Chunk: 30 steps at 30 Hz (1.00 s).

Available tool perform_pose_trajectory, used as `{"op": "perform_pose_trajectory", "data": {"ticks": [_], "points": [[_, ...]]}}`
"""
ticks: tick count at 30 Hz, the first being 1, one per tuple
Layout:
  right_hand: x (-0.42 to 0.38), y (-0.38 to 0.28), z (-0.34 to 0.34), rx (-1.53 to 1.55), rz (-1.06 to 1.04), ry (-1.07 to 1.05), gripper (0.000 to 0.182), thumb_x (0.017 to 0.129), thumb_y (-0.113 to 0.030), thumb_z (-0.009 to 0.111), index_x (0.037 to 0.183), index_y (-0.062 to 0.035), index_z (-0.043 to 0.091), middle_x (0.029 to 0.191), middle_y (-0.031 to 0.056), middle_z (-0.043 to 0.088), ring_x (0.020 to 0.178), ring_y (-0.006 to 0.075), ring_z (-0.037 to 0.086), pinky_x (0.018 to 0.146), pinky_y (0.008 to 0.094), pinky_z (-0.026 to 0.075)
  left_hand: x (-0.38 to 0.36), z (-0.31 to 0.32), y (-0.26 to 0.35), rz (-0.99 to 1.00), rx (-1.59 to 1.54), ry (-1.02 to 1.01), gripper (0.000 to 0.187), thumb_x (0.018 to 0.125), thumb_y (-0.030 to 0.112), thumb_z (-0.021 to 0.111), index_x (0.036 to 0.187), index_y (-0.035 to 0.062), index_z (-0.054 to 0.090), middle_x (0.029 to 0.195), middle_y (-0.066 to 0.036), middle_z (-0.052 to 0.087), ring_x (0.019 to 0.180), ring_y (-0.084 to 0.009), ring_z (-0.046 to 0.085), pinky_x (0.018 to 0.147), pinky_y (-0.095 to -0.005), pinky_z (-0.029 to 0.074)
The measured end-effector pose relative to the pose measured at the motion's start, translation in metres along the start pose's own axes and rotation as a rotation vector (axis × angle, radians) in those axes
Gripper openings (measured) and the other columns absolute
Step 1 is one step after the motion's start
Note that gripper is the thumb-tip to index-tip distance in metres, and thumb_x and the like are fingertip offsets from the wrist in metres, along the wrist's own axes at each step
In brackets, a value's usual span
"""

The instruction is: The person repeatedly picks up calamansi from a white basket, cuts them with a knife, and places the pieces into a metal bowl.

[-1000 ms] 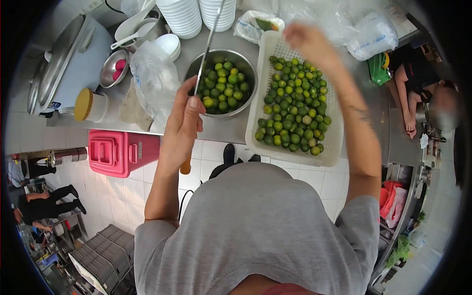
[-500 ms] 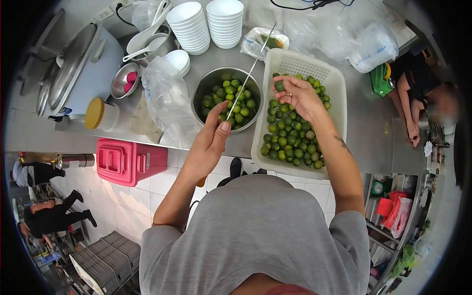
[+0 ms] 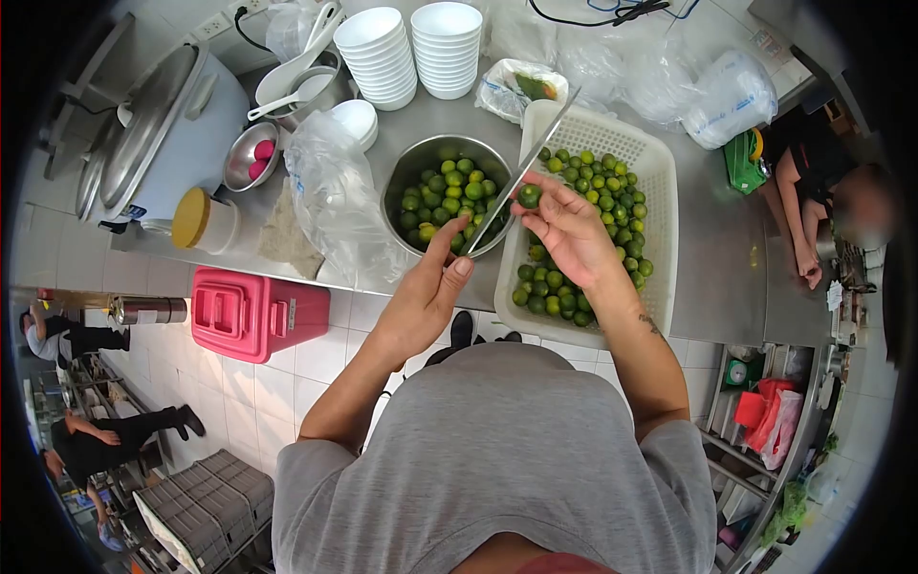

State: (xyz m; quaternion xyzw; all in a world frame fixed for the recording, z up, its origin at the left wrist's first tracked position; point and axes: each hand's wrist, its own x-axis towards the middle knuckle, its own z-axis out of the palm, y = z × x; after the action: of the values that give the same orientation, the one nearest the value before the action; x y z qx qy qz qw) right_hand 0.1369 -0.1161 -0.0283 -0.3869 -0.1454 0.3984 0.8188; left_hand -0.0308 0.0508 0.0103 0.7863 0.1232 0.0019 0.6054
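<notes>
My left hand (image 3: 421, 301) is closed round the handle end of a long knife (image 3: 548, 131), whose blade slants up and away to the right. Pinched in the fingertips of my right hand (image 3: 581, 237) is one green lime (image 3: 529, 196), right beside the blade. Below the knife stands a round steel pot (image 3: 387, 182) holding many whole limes (image 3: 449, 191). To its right, a white perforated plastic basket (image 3: 662, 191) has more loose limes (image 3: 612, 187) spread over its bottom. My right hand hovers over the basket's left side.
Stacks of white bowls (image 3: 448, 48) and a plastic bag (image 3: 330, 191) stand left and behind on the steel counter. A yellow-lidded tub (image 3: 206, 222) sits at the left. Beneath is a pink bin (image 3: 258, 316). At the right, a person (image 3: 813, 172) leans by the counter.
My right hand has moved left with the lime, from over the basket to beside the blade. My left hand and the knife have shifted slightly right and nearer my body.
</notes>
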Motion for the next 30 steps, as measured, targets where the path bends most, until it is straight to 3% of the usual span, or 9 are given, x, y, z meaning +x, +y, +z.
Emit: {"op": "perform_pose_trajectory", "data": {"ticks": [4, 7, 13, 16, 19, 25, 30], "points": [[0.004, 0.013, 0.005, -0.035, -0.081, 0.102, 0.036, 0.092, -0.007, 0.063, 0.125, 0.0022, 0.056, 0.114, 0.0102, 0.063, 0.105, 0.0213, 0.062, 0.092, 0.0312, 0.049, -0.002, 0.003, -0.008, 0.111, 0.19, 0.041, 0.056, 0.103, 0.04, 0.041, 0.148, 0.0084, 0.03, 0.093, -0.011, 0.056, 0.08, -0.0201, 0.054, 0.078, -0.0318, 0.046], [0.008, 0.019, 0.005, -0.053, -0.085, 0.137, 0.029, 0.091, -0.005, 0.064, 0.118, 0.0022, 0.059, 0.106, 0.0079, 0.065, 0.102, 0.0206, 0.063, 0.09, 0.032, 0.05, -0.006, 0.004, -0.005, 0.04, 0.278, 0.011, 0.055, 0.103, 0.038, 0.041, 0.148, 0.0094, 0.029, 0.11, -0.021, 0.059, 0.096, -0.0319, 0.06, 0.088, -0.0391, 0.046], [0.009, 0.028, 0.019, -0.151, -0.121, 0.185, 0.022, 0.089, -0.002, 0.065, 0.11, 0.0022, 0.062, 0.099, 0.0065, 0.065, 0.091, 0.015, 0.062, 0.086, 0.0312, 0.05, -0.008, 0.007, 0.003, 0.028, 0.399, 0.049, 0.053, 0.103, 0.036, 0.039, 0.149, 0.0109, 0.027, 0.138, -0.026, 0.045, 0.116, -0.0421, 0.055, 0.097, -0.0433, 0.044], [0.007, 0.032, 0.032, -0.197, -0.127, 0.167, 0.02, 0.089, -0.003, 0.065, 0.108, 0.0023, 0.062, 0.097, 0.0066, 0.065, 0.088, 0.0136, 0.062, 0.084, 0.0304, 0.05, -0.002, 0.007, 0.009, -0.037, 0.37, 0.045, 0.054, 0.104, 0.036, 0.038, 0.149, 0.0103, 0.027, 0.139, -0.026, 0.044, 0.118, -0.0435, 0.053, 0.099, -0.0431, 0.043], [0.007, 0.035, 0.037, -0.211, -0.12, 0.135, 0.018, 0.089, -0.003, 0.065, 0.105, 0.0022, 0.062, 0.096, 0.0068, 0.066, 0.087, 0.0136, 0.062, 0.082, 0.0299, 0.051, 0.006, 0.007, -0.002, 0.154, 0.398, 0.114, 0.055, 0.102, 0.035, 0.039, 0.148, 0.0084, 0.026, 0.112, -0.027, 0.054, 0.093, -0.0452, 0.06, 0.078, -0.0497, 0.049], [0.013, 0.041, 0.033, -0.317, -0.026, 0.069, 0.024, 0.091, -0.003, 0.062, 0.114, 0.0011, 0.061, 0.104, 0.0052, 0.064, 0.095, 0.0127, 0.06, 0.088, 0.0284, 0.049, 0.021, 0.005, -0.014, 0.153, 0.214, 0.138, 0.047, 0.103, 0.034, 0.04, 0.138, 0.0036, 0.034, 0.116, -0.029, 0.054, 0.1, -0.0451, 0.06, 0.086, -0.0471, 0.047], [0.013, 0.026, 0.048, -0.397, 0.019, -0.017, 0.023, 0.095, -0.009, 0.057, 0.116, 0.0014, 0.058, 0.104, 0.0051, 0.063, 0.095, 0.0127, 0.061, 0.085, 0.0276, 0.05, 0.024, -0.006, 0.004, 0.011, 0.152, 0.081, 0.043, 0.104, 0.034, 0.041, 0.132, 0.0022, 0.037, 0.099, -0.023, 0.058, 0.089, -0.0344, 0.061, 0.081, -0.0403, 0.047]]}}
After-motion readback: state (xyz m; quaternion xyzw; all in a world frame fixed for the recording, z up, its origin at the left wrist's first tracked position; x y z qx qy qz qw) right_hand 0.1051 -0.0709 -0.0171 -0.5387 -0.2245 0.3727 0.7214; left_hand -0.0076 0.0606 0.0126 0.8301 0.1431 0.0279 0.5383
